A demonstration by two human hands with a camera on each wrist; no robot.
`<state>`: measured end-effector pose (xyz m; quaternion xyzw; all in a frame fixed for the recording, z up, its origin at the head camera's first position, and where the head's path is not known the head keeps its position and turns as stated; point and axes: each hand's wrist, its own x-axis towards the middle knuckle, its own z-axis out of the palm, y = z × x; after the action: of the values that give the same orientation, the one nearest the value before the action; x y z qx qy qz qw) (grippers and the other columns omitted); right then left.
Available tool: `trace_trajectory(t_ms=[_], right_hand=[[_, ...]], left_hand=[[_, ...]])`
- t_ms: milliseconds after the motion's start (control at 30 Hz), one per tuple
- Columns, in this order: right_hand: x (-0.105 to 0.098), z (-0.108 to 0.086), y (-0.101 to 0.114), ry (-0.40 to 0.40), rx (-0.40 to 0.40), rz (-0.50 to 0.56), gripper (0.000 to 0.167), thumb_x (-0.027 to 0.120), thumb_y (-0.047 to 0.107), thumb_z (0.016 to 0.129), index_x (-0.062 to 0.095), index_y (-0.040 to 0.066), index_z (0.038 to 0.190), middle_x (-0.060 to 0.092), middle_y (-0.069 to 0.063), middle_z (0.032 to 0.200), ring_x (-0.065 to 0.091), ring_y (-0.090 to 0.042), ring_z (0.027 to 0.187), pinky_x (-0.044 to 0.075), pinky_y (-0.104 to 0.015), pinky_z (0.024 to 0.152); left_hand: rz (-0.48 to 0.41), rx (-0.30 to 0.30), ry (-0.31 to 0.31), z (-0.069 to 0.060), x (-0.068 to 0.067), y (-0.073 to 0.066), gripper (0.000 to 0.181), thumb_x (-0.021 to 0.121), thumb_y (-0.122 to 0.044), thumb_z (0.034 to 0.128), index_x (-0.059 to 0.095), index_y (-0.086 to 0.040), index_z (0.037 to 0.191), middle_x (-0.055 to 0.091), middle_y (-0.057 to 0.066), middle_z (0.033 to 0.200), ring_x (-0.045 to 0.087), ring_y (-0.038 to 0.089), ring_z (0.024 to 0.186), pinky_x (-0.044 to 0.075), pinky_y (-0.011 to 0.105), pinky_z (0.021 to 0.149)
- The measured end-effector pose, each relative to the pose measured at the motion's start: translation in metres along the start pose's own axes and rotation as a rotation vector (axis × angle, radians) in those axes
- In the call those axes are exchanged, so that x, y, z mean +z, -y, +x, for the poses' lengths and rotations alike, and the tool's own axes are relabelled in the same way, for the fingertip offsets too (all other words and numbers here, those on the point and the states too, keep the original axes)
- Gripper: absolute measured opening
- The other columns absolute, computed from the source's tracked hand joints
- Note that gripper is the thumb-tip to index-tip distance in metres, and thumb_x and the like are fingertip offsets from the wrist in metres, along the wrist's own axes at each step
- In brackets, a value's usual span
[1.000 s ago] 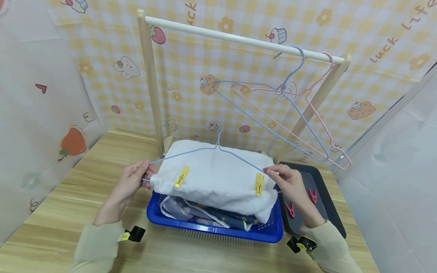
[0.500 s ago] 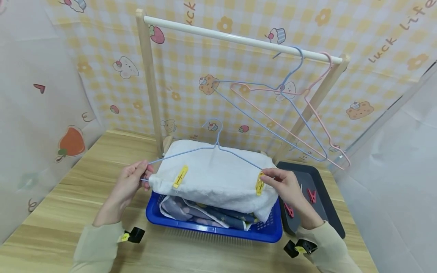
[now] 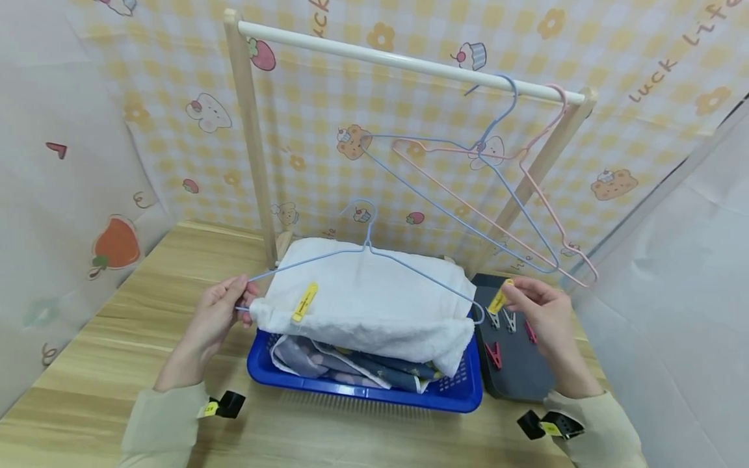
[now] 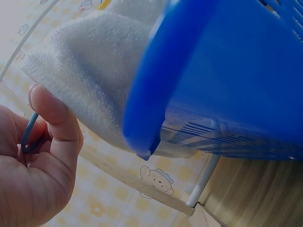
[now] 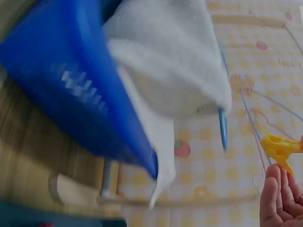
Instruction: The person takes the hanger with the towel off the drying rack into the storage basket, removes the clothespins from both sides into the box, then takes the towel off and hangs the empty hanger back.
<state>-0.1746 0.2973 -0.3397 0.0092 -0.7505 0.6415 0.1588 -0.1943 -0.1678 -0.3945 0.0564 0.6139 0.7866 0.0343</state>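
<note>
My left hand (image 3: 219, 312) grips the left corner of a blue wire hanger (image 3: 328, 257), whose bend also shows between the fingers in the left wrist view. A white towel (image 3: 374, 279) is folded over the hanger's lower bar, and a yellow clothespin (image 3: 305, 301) sits on its left part. My right hand (image 3: 544, 318) pinches a second yellow clothespin (image 3: 499, 298), held off the towel over the dark tray. The hanger's right corner pokes out past the towel, untouched. Beneath the towel stands a blue basket (image 3: 363, 398) with patterned cloths (image 3: 351, 364) inside.
The dark tray (image 3: 515, 377) at the right holds red clothespins (image 3: 493, 355) and white clothespins (image 3: 510, 320). Behind, a wooden rack with a white rail (image 3: 380, 58) carries another blue hanger (image 3: 433, 188) and a pink hanger (image 3: 552, 201). Patterned cloth walls surround the wooden table (image 3: 117, 338).
My right hand has let go of the hanger's right side, taken the right yellow clothespin off the towel and moved right with it. My left hand keeps its grip on the hanger.
</note>
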Motion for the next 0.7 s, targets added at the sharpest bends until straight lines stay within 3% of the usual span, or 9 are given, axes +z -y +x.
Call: trace_trajectory(t_ms=[133,200,300,400,567,700], right_hand=[[-0.018,-0.005,-0.003,-0.032,0.049,-0.058,0.008,0.069,0.004,0.085,0.068,0.012,0.084,0.068,0.006,0.073,0.064,-0.009,0.058,0.055,-0.020,0.057],[-0.022,-0.007,-0.005,-0.030,0.066,-0.116,0.003,0.069,0.007,0.085,0.067,0.007,0.088,0.067,0.008,0.074,0.065,-0.008,0.059,0.056,-0.020,0.057],[-0.027,-0.006,-0.011,-0.017,0.079,-0.312,0.021,0.069,0.014,0.087,0.064,-0.003,0.097,0.066,0.010,0.073,0.063,-0.005,0.059,0.055,-0.020,0.055],[-0.033,-0.003,-0.025,0.029,0.132,-0.554,0.036,0.068,0.023,0.088,0.062,-0.010,0.102,0.066,0.004,0.072,0.062,-0.009,0.057,0.053,-0.021,0.051],[-0.046,0.004,-0.065,0.171,0.269,-0.842,0.037,0.066,0.023,0.088,0.062,-0.013,0.096,0.066,-0.014,0.075,0.060,-0.020,0.058,0.051,-0.028,0.050],[-0.053,0.006,-0.094,0.218,0.361,-0.982,0.031,0.067,0.023,0.086,0.064,-0.007,0.079,0.060,-0.009,0.064,0.054,-0.017,0.055,0.047,-0.029,0.048]], left_hand=[[-0.009,0.001,0.006,0.000,-0.001,-0.001,0.035,0.041,-0.024,0.1018,0.061,-0.013,0.076,0.056,-0.005,0.062,0.050,0.005,0.047,0.044,0.016,0.043],[-0.013,0.002,0.005,-0.001,-0.002,-0.001,0.035,0.041,-0.024,0.1016,0.062,-0.013,0.076,0.056,-0.005,0.062,0.050,0.005,0.047,0.044,0.016,0.043],[-0.014,0.005,0.008,-0.001,-0.003,-0.001,0.034,0.041,-0.025,0.1015,0.062,-0.013,0.077,0.056,-0.005,0.063,0.050,0.005,0.048,0.044,0.016,0.043],[-0.018,0.008,0.011,-0.001,-0.003,-0.001,0.035,0.040,-0.024,0.1018,0.062,-0.013,0.077,0.056,-0.005,0.063,0.050,0.005,0.048,0.044,0.016,0.043],[-0.022,0.010,0.009,-0.001,-0.002,-0.001,0.035,0.041,-0.024,0.1016,0.062,-0.013,0.077,0.057,-0.005,0.063,0.051,0.005,0.048,0.044,0.016,0.043],[-0.019,0.005,0.011,-0.002,-0.001,-0.003,0.034,0.042,-0.026,0.1013,0.062,-0.013,0.077,0.057,-0.005,0.064,0.051,0.005,0.049,0.044,0.016,0.043]])
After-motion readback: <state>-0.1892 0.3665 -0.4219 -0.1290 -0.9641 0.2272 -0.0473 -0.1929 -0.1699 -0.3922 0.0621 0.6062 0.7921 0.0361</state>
